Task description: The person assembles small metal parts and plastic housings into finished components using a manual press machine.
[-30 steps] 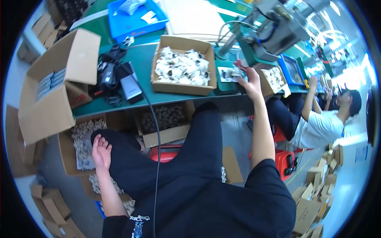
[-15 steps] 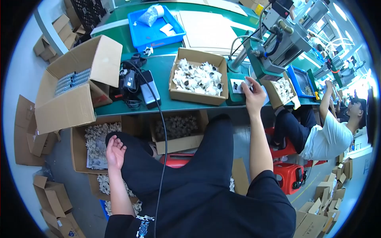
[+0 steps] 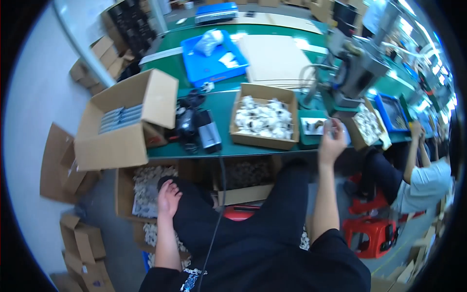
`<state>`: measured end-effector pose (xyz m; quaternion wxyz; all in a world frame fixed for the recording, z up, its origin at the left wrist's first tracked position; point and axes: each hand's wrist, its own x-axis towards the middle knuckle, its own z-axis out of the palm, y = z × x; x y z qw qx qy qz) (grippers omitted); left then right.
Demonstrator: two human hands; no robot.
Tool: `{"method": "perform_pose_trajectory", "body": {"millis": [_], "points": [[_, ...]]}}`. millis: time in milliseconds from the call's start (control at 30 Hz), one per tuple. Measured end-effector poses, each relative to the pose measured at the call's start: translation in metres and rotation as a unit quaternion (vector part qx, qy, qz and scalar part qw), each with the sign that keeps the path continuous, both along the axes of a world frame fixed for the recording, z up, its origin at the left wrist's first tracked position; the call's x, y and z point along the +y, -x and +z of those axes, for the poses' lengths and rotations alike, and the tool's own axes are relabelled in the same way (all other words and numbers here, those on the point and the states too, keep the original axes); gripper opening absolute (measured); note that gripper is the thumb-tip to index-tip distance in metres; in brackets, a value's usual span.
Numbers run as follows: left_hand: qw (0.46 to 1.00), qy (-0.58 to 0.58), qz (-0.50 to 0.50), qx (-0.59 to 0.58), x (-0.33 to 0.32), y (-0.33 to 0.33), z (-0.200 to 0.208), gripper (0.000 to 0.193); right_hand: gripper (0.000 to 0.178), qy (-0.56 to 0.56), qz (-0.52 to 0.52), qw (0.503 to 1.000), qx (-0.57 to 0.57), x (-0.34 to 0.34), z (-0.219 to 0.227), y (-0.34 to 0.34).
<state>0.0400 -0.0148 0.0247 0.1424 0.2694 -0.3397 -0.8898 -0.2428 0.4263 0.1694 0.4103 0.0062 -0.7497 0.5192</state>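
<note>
My left hand (image 3: 169, 197) rests palm up on my left thigh, fingers loosely spread and holding nothing. At the table's front edge, my right hand (image 3: 332, 146) has its fingertips pinched together by the right side of a small white plate (image 3: 306, 127) under a bench press (image 3: 357, 73). Something pale shows at those fingertips, too blurred to name. A small part (image 3: 318, 125) with a dark area sits on the plate. Left of it stands a cardboard box (image 3: 265, 141) filled with small white plastic parts (image 3: 262, 117).
Another box of white parts (image 3: 367, 121) stands right of the press. A blue tray (image 3: 214, 73), a large open carton (image 3: 116, 126) and a grey device (image 3: 209, 136) occupy the green table (image 3: 219, 102). A black cable (image 3: 219, 214) hangs before me. A co-worker (image 3: 423, 182) sits at right.
The whole view has shifted, so the scene appears further right and lower. My right fingers have moved slightly off the plate toward its right side. My left hand stays on my thigh.
</note>
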Motion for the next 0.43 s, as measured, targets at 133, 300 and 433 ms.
{"method": "perform_pose_trajectory", "body": {"millis": [133,300,433], "points": [[0.998,0.048,-0.042,-0.027,0.012,0.023,0.025,0.019,0.038,-0.120,0.147,0.974,0.126,-0.037,0.014,-0.018],[0.906,0.139,-0.363,0.165,0.067,0.077,0.150,0.024,0.042,-0.237,0.238,0.928,0.163,-0.072,0.071,-0.021],[0.873,0.229,-0.382,0.197,0.124,0.140,0.220,0.032,0.042,-0.291,0.359,0.849,0.256,-0.051,0.076,-0.049]]}}
